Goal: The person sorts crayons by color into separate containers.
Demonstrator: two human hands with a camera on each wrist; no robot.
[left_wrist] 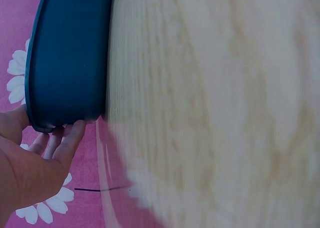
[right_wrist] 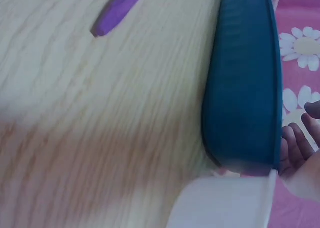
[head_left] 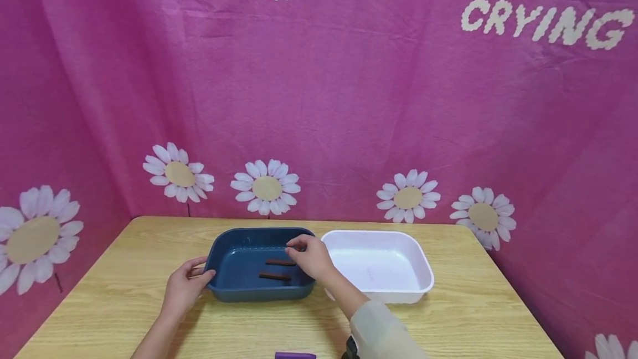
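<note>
While the left hand (head_left: pixel 184 287) steadies one end of the dark blue tray (head_left: pixel 259 295), the right hand (head_left: pixel 315 259) is at the opposite end, above the tray's interior. Left hand: thumb on the rim, fingers bent against the outside wall beneath it, so the tray end is pinched between them. Right hand: fingers bent, thumb near the fingertips in the head view; right-wrist view shows some gap between them. Cannot tell whether anything small is held there.

Two brown sticks lie on the tray floor, to the left of the right hand and roughly parallel. Far stick (head_left: pixel 279 262) is just beside that hand's fingers; near stick (head_left: pixel 274 276) sits closer to the person. Both are to the right of the left hand, well apart from it.

White tray (head_left: pixel 384 270) just right of the right hand, partly behind its forearm. Purple object (head_left: pixel 295 355) on the wooden table (head_left: pixel 473 303), on the person's side of both hands, cut off by the frame edge. Beyond the hands, a pink curtain (head_left: pixel 349 98) with daisies and lettering.
</note>
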